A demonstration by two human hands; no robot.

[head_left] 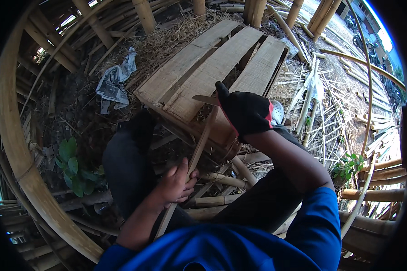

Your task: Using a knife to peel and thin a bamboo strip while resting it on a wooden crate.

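My bare left hand (176, 181) is closed round a long, narrow bamboo strip (198, 151), which slants from my lap up to the wooden crate's near edge. My right hand (248, 113), in a black and red glove, is closed on a knife whose handle is hidden inside the fist. The knife's blade (205, 99) sticks out to the left, by the strip's upper end. Whether blade and strip touch, I cannot tell. Under both lies the slatted top of a wooden crate (208, 72), with gaps between its boards.
Crumpled newspaper (115, 81) lies left of the crate. Bamboo poles (13, 113) stand and curve round me, and cut bamboo (224, 179) lies below the crate. Straw and shavings litter the ground. A leafy plant (74, 167) grows at the left; a pale clog (277, 112) shows beside my right hand.
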